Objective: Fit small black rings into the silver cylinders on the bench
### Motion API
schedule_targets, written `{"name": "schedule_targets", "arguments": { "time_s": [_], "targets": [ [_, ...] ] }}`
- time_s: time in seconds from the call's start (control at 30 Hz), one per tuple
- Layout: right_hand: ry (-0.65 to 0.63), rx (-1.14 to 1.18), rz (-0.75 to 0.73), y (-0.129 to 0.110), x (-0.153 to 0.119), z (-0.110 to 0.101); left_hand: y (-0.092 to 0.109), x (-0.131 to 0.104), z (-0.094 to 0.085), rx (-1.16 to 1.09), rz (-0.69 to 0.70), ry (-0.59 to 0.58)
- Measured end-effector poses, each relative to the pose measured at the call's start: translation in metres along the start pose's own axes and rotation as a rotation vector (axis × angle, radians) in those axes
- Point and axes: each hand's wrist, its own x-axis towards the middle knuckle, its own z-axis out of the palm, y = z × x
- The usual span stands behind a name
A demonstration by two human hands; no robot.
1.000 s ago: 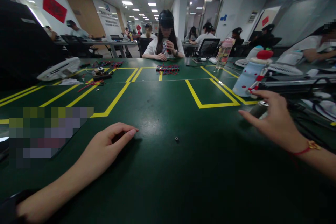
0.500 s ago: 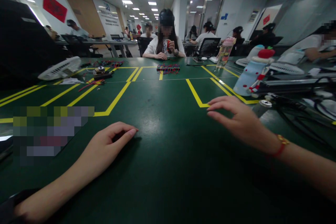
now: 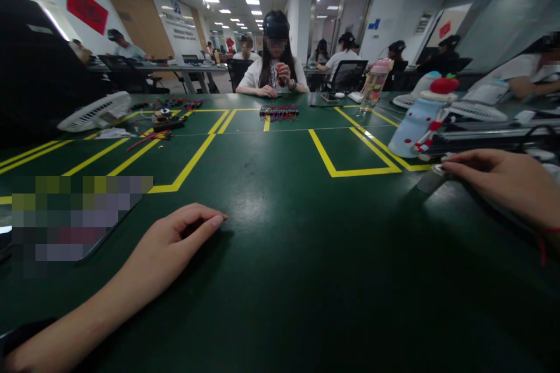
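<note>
My left hand rests on the green tabletop, its fingers curled and the thumb tip against the index finger; nothing shows between them. At the right, the thumb and index finger of my right hand pinch the top end of a small grey metal cylinder. That cylinder stands on the table and looks tilted in this wide view. The lower fingers of the right hand are partly hidden behind the thumb.
Beyond my right hand are a blue bottle with a red top and dark metal rails. Far across, a person sits behind a bundle of wired parts. Yellow tape marks the table. A blurred-out flat object lies left.
My right hand has moved right, from above the yellow tape to the grey metal cylinder, and its fingers have closed on the top. My left hand has stayed in place.
</note>
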Motion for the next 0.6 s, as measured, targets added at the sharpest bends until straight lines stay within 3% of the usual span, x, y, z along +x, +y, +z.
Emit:
{"name": "schedule_targets", "arguments": {
  "time_s": [0.33,0.6],
  "targets": [
    [-0.071,0.147,0.072,-0.0035,-0.0015,0.0028,0.0005,-0.0007,-0.0006,-0.005,-0.004,-0.014],
    [-0.003,0.191,0.118,-0.0043,-0.0028,0.0073,0.0021,-0.0013,-0.0009,-0.026,0.008,-0.027]
  ]
}}
